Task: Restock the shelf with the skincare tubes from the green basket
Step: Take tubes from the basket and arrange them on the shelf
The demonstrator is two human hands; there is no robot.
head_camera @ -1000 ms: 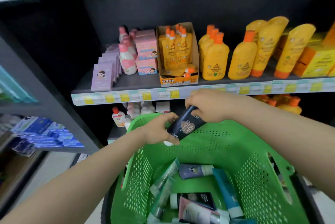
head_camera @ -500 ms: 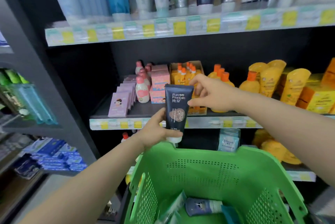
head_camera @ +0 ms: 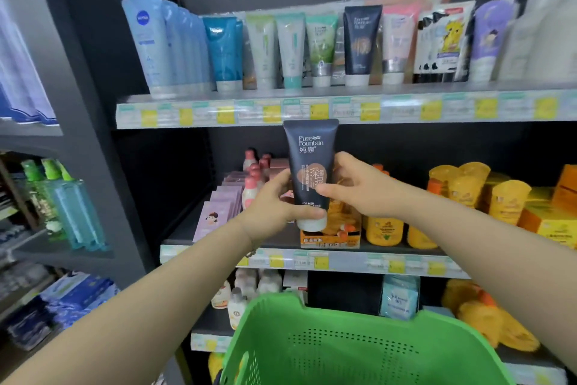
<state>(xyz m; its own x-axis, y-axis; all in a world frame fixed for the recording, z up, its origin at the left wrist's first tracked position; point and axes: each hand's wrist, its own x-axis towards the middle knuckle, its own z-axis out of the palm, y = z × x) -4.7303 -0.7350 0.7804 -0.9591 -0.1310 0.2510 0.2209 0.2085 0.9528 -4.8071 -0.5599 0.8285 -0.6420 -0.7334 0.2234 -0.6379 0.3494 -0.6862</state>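
A dark navy skincare tube with a white cap stands upright, cap down, held in front of the middle shelf. My left hand grips its lower part near the cap. My right hand pinches its right side at mid height. The tube's top edge reaches just under the upper shelf, where a row of tubes stands, among them a matching navy tube. The green basket sits below my arms; its contents are out of view.
The middle shelf carries lilac boxes, pink bottles and orange and yellow bottles. A lower shelf holds small bottles and a pale blue pack. A grey upright divides off the left bay with teal bottles.
Both hands have lifted the navy tube from the basket up past the middle shelf toward the upper shelf. My view has tilted upward, so the tube row shows fully and the basket's contents have dropped out of view.
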